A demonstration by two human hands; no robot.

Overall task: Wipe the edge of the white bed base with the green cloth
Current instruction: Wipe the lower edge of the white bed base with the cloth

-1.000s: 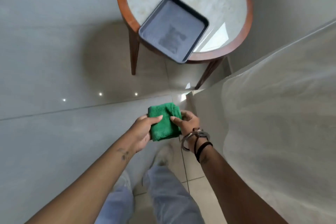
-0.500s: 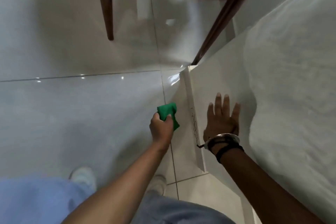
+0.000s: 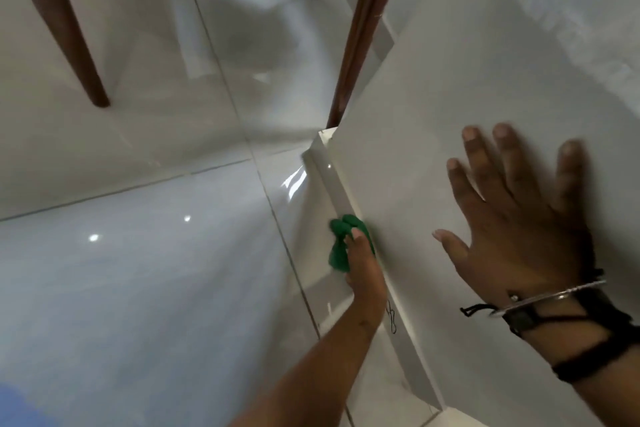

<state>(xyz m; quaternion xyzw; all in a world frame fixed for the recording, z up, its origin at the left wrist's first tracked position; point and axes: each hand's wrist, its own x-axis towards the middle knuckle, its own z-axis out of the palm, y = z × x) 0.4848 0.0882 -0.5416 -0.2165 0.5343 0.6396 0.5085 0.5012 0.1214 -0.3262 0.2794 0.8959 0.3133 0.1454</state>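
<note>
The white bed base [image 3: 408, 156] fills the right half of the view, its narrow edge [image 3: 334, 184] running from the corner near the centre down toward me. My left hand [image 3: 363, 270] grips the bunched green cloth [image 3: 341, 246] and presses it against that edge, about midway along. My right hand [image 3: 519, 229] lies flat on the top of the base with fingers spread, holding nothing. It wears a metal bangle and black bands at the wrist.
Glossy white floor tiles [image 3: 156, 270] cover the left side. Dark wooden table legs stand at the top left [image 3: 65, 35] and just behind the base's corner [image 3: 360, 35]. White bedding [image 3: 581, 10] lies at the upper right. My blue trouser leg [image 3: 17, 406] shows at the bottom left.
I have leaned lower and closer to the base. The cloth went from both hands to my left hand alone and now touches the edge. My right hand settled flat on the base.
</note>
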